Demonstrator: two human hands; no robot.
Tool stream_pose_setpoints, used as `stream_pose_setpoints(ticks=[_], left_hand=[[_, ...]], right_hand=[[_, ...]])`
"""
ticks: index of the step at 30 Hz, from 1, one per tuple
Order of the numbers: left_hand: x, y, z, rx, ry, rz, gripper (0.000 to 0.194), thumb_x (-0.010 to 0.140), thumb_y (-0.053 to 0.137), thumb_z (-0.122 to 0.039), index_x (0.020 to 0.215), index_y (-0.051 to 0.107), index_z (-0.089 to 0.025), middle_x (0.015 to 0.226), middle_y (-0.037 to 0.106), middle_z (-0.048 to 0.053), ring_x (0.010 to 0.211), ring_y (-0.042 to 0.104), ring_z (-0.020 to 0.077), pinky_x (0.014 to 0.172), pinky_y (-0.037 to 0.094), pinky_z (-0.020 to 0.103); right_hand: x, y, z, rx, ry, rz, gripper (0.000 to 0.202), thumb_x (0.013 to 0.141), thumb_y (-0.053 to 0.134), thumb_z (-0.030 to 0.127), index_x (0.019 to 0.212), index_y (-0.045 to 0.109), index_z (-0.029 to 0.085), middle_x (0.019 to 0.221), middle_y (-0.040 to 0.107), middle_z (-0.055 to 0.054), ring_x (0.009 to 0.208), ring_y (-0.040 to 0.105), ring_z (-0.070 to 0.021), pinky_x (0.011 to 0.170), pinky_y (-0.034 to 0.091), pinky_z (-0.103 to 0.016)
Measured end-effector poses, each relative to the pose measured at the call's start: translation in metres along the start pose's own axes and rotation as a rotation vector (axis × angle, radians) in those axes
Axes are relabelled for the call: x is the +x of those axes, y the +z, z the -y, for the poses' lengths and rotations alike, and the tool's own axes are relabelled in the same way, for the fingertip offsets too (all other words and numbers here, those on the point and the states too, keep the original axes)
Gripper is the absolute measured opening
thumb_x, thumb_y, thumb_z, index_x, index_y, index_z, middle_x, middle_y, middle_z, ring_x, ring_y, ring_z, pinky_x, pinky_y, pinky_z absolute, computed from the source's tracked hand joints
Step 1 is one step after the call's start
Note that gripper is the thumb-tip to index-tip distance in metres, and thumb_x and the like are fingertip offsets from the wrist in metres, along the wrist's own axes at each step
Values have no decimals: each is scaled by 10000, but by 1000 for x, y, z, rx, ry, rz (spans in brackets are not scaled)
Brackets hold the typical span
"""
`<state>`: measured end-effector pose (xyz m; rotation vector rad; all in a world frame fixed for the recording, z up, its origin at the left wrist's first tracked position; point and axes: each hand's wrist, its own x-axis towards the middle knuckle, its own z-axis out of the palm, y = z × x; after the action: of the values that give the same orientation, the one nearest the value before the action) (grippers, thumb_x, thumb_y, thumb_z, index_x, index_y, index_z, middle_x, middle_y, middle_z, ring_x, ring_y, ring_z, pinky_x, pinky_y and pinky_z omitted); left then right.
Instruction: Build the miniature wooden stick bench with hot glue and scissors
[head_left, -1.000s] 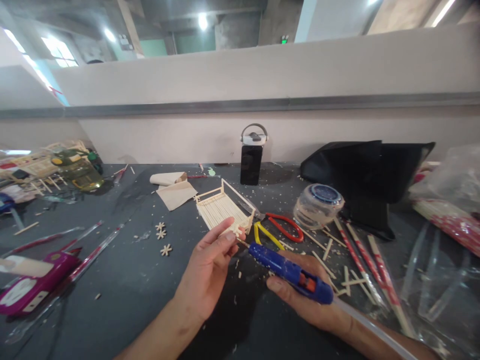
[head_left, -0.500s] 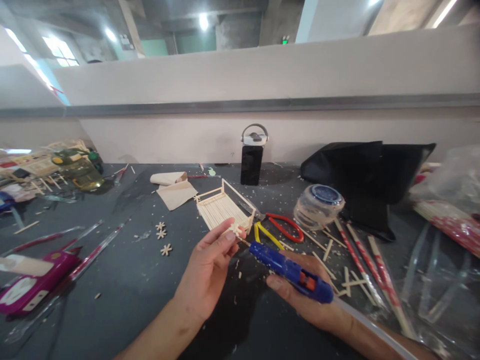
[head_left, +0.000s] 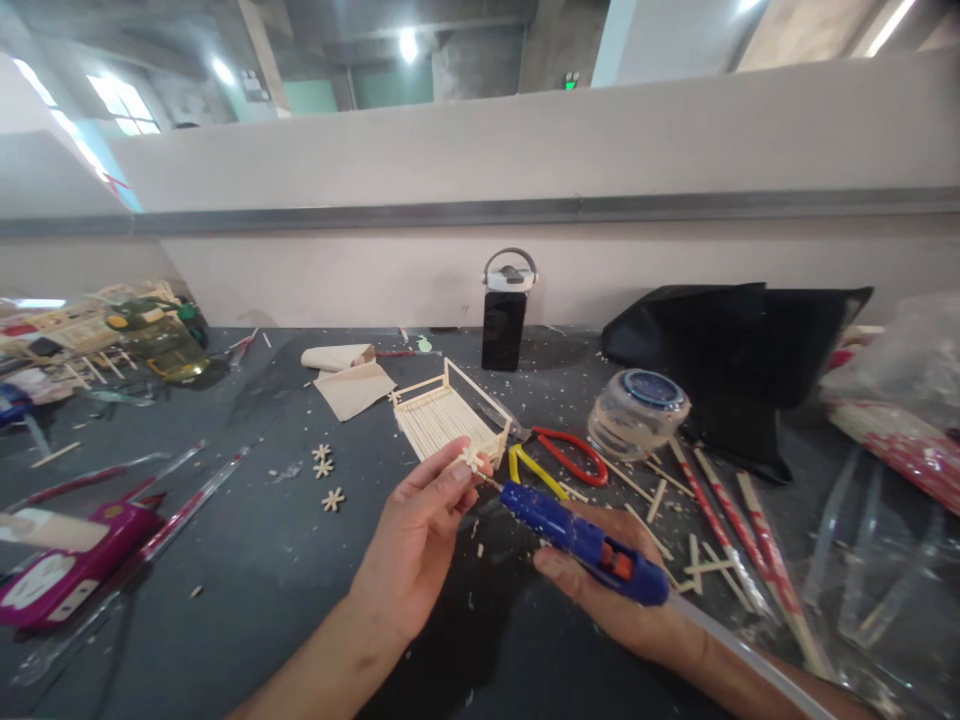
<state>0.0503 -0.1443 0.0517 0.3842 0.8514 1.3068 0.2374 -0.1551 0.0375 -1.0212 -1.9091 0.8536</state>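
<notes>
Between the thumb and fingers of my left hand (head_left: 420, 530) is a small pale wooden flower piece (head_left: 472, 458). My right hand (head_left: 615, 590) is wrapped round a blue glue gun (head_left: 562, 525), with a clear stick out of its rear end. The gun's metal tip is at the flower piece, by my left fingertips. Just behind my left hand lies a small frame of thin wooden sticks (head_left: 442, 412), its near part hidden by my fingers. Several similar flower pieces (head_left: 323, 468) lie on the dark table to the left.
Red-handled scissors (head_left: 574, 460) and yellow-handled pliers (head_left: 536, 472) lie behind the gun. A clear jar (head_left: 637, 412), loose sticks (head_left: 697, 565) and a black bag (head_left: 720, 370) are on the right. A phone (head_left: 502, 330) stands at the back; a magenta tool (head_left: 75, 560) lies left.
</notes>
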Motion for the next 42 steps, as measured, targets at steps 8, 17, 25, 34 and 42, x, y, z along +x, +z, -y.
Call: stream_pose_setpoints(ticks=[8, 17, 25, 34, 42], left_hand=[[0, 0, 0, 0, 3, -2, 349, 689, 801, -171, 1028, 723, -142, 903, 740, 78, 831, 640, 141, 803, 458, 253], [1, -1, 0, 1, 2, 2, 377, 693, 798, -170, 1060, 715, -138, 923, 739, 87, 840, 632, 141, 820, 447, 254], [0, -1, 0, 1, 2, 12, 363, 708, 786, -171, 1063, 714, -146, 915, 738, 78, 833, 623, 130, 829, 431, 252], [3, -3, 1, 11, 20, 16, 382, 697, 795, -171, 1068, 709, -141, 917, 741, 79, 844, 628, 133, 828, 435, 252], [3, -2, 0, 26, 19, 0, 407, 683, 805, -175, 1077, 706, -145, 916, 749, 81, 844, 644, 130, 827, 441, 248]], right_hand=[[0, 2, -2, -18, 9, -8, 386, 847, 593, 390, 576, 389, 205, 510, 386, 65, 437, 371, -71, 417, 314, -204], [0, 1, -2, 11, 21, 5, 387, 857, 582, 391, 582, 384, 205, 522, 376, 63, 449, 359, -73, 423, 300, -207], [0, 0, -2, 24, 28, 21, 371, 855, 589, 370, 594, 384, 205, 534, 365, 65, 463, 355, -75, 441, 304, -208], [1, 1, -2, -23, -37, 10, 361, 859, 597, 331, 603, 375, 206, 525, 368, 72, 446, 359, -64, 428, 299, -201], [0, -1, -3, -174, -286, -75, 292, 849, 601, 257, 625, 418, 216, 535, 423, 58, 442, 429, -80, 440, 344, -218]])
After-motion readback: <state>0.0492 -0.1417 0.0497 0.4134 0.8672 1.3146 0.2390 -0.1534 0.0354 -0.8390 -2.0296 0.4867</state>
